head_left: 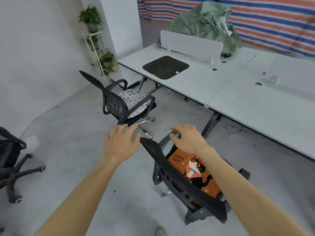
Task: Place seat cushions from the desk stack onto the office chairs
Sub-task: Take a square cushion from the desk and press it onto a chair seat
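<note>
An orange cushion with a cat picture (pixel 190 171) lies on the seat of the nearest black office chair (pixel 185 186). My right hand (pixel 187 138) hovers over that chair's armrest with relaxed fingers, holding nothing. My left hand (pixel 121 142) is spread flat by the top of the chair's backrest, also empty. Farther off, a second black chair (pixel 119 106) carries a white patterned cushion (pixel 134 101). One dark cushion (pixel 165 67) lies flat on the white desk (pixel 204 86).
A third black chair (pixel 12 160) stands at the left edge. A white plant rack (pixel 95 53) with potted plants stands by the wall. On the desk are a white divider panel (pixel 190 46) and a green bag (pixel 209 26). Grey floor lies between the chairs.
</note>
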A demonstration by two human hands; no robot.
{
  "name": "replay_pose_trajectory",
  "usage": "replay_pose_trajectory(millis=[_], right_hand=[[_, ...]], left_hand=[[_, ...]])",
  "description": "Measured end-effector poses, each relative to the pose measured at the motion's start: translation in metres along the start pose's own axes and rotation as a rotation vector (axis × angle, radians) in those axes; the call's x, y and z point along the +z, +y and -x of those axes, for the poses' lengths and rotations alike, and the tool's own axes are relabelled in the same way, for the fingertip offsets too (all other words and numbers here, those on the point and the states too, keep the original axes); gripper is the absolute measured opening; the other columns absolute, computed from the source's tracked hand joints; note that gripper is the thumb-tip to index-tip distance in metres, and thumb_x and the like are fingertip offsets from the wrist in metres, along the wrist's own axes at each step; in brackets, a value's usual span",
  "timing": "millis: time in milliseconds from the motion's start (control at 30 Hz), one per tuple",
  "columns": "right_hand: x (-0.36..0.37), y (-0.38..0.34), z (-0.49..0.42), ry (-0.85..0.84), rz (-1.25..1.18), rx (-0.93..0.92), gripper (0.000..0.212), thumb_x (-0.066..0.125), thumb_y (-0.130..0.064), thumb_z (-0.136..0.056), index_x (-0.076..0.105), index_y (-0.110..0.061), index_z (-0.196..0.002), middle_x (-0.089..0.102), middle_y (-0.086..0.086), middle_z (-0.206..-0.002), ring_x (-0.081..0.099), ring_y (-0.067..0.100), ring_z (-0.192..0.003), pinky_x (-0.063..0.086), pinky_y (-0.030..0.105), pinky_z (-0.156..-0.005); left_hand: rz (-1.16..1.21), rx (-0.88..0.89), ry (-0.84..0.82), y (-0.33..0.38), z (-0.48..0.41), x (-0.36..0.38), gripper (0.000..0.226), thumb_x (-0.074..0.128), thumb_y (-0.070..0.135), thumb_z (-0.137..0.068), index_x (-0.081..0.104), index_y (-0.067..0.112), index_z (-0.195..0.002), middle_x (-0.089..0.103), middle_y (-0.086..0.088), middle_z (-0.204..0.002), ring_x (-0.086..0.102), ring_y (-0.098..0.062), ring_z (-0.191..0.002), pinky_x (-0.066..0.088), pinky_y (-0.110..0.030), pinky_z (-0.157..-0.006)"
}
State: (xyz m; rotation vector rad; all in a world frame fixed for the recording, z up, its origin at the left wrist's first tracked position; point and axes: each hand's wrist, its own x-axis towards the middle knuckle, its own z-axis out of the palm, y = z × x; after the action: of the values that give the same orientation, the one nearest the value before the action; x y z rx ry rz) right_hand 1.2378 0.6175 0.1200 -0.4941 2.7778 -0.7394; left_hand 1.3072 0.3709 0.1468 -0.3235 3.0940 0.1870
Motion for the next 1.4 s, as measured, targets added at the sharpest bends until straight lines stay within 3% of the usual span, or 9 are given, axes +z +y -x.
replay_pose_trajectory(millis=[267,567,933,1400], right_hand=[[0.031,-0.07,-0.14,0.013,-0.029,0.115,0.041,0.04,-0.049,-0.1,0.048,-0.042,-0.139,0.049,-0.007,-0.147,0.034,0.028,-0.139,0.035,0.05,-0.111],[0.035,-0.106,-0.289,0.188,-0.055,0.375,0.039,0.042,-0.047,-0.101,0.047,-0.043,-0.14,0.048,-0.006,-0.147,0.033,0.028,-0.14,0.036,0.048,-0.111],[0.007,-0.056,-0.416,0.312,-0.133,0.611,0.041,0.042,-0.046,-0.1,0.048,-0.041,-0.14,0.049,-0.006,-0.147,0.035,0.027,-0.139,0.037,0.043,-0.109],[-0.033,0.116,-0.578,0.113,-0.163,0.86,0.044,0.036,-0.042,-0.101,0.045,-0.037,-0.144,0.05,-0.002,-0.145,0.037,0.025,-0.136,0.039,0.041,-0.105]], left_hand=[[0.023,0.09,-0.031,-0.091,-0.168,0.005,0.05,0.032,0.053,-0.1,0.03,0.046,-0.15,0.036,0.001,-0.156,0.022,-0.022,-0.146,0.02,-0.05,-0.116],[0.01,0.324,-0.12,-0.162,-0.394,0.012,0.049,0.031,0.053,-0.1,0.031,0.047,-0.149,0.038,0.002,-0.154,0.026,-0.023,-0.144,0.022,-0.049,-0.115],[-0.044,0.557,-0.238,-0.082,-0.587,0.031,0.051,0.03,0.054,-0.099,0.032,0.044,-0.149,0.042,0.001,-0.153,0.032,-0.023,-0.142,0.028,-0.051,-0.113],[-0.144,0.631,-0.413,0.052,-0.783,0.106,0.053,0.034,0.052,-0.1,0.027,0.043,-0.152,0.027,-0.003,-0.16,0.022,-0.022,-0.146,0.024,-0.047,-0.115]])
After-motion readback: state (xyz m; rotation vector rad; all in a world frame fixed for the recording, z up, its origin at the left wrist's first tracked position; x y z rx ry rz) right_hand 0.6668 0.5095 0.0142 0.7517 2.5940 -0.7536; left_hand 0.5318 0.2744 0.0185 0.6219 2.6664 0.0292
